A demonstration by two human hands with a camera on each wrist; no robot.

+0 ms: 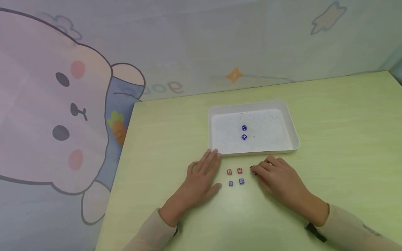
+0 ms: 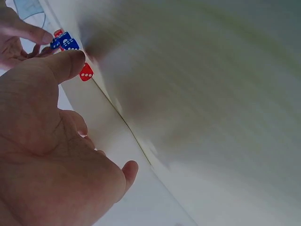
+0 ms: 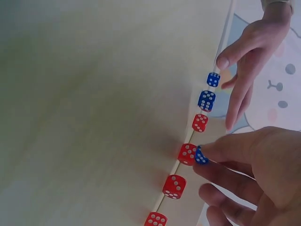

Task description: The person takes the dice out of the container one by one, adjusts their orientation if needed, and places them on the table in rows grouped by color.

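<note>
- The right hand rests low on the green bench, its fingers curled in a pinch on a small blue die; the right wrist view shows that die caught at the fingertips, touching a red die beside it.
- From the head view the pinched die is nearly hidden under the fingertips, at the hand's left edge, just right of the loose dice.
- The left hand lies flat on the bench, fingers straight and relaxed, holding nothing; its fingertips reach up to the near-left corner of the white tray.
- Between the two hands sit four loose dice in a small square: two red dice in the far row, two pale blue dice in the near row.
- The key relation: the tray lies straight ahead of the right hand, just beyond the knuckles, with its long side running left to right across the bench.
- Inside the tray, two dark blue dice stand near the middle, one just behind the other, close but apart.
- The right hand is the one with a die; both hands are about equally near the tray's front rim.
- A cartoon rabbit curtain hangs behind and left of the bench.
</note>
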